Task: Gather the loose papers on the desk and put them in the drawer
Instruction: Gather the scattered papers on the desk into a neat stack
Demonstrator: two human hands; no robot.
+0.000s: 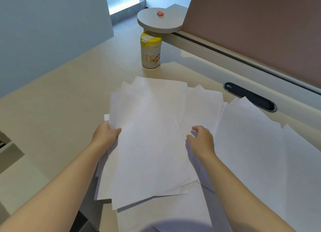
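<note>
Left hand point(106, 136): fingers tucked under the paper stack point(149, 136), only thumb shows. Lower sheets mostly covered; count can't be told. Sheets on the right point(271, 153) cut off by frame edge. Canister point(150, 51) label partly readable. Small pink items point(160, 13) on round shelf point(159, 24) too small to ID.

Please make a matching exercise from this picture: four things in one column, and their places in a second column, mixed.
1. left hand
2. right hand
3. canister
4. pink bits

a. on the round shelf
b. flat on top of the papers
c. grips the papers' left edge
d. stands on the desk, behind the papers

Pairs: 1-c, 2-b, 3-d, 4-a
</note>
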